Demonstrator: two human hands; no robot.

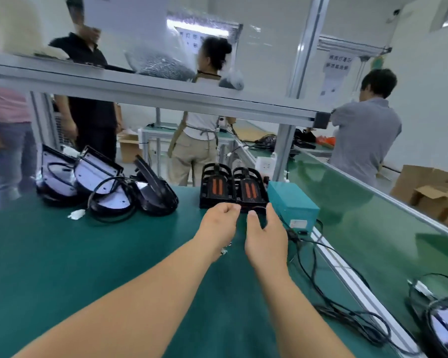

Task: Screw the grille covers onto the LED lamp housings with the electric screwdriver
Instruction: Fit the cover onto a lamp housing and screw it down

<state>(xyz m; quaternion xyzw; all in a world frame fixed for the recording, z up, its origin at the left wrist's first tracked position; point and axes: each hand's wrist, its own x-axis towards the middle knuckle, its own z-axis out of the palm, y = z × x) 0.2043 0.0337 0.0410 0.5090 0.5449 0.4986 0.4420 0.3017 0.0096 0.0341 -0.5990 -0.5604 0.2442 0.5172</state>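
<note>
Left hand [219,220] and right hand [265,235], fingers curled around the near edge of a black, orange-slotted lamp housing [248,189]

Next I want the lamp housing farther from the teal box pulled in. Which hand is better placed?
Left, probably. The left hand sits just before the farther housing; the right hand grips the box-side housing by the teal box.

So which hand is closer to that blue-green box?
The right hand. It grips the black lamp housing right beside the teal box, just left of it. The left hand grips the same housing farther left, beyond the right hand.
</note>
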